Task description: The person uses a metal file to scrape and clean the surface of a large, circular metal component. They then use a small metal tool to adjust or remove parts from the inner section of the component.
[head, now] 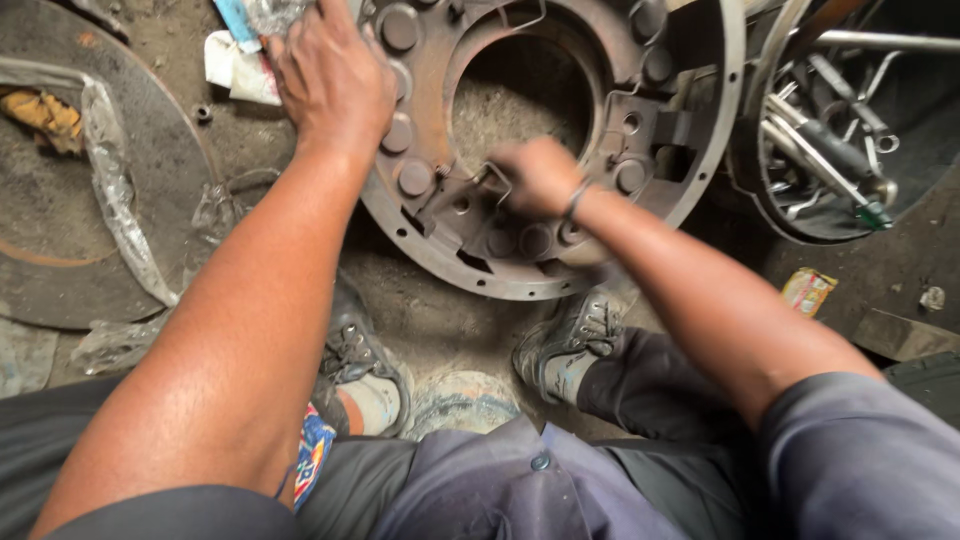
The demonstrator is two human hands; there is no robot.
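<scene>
A rusty round clutch cover [430, 240] with a large centre hole lies on the dirt floor in front of my feet. My left hand [330, 75] rests flat on its upper left rim, fingers spread over a crumpled clear plastic scrap [270, 15]. My right hand [540, 175] is closed at the lower inner part of the cover, next to a thin wire clip [497, 180]; motion blur hides what the fingers grip. A thin band circles my right wrist.
A large flat rusty disc [60, 250] draped with clear plastic lies at left. A round tray [760, 190] of wrenches and tools sits at upper right. Small wrappers [808, 290] and paper litter the dirt. My shoes [570, 340] stand just below the cover.
</scene>
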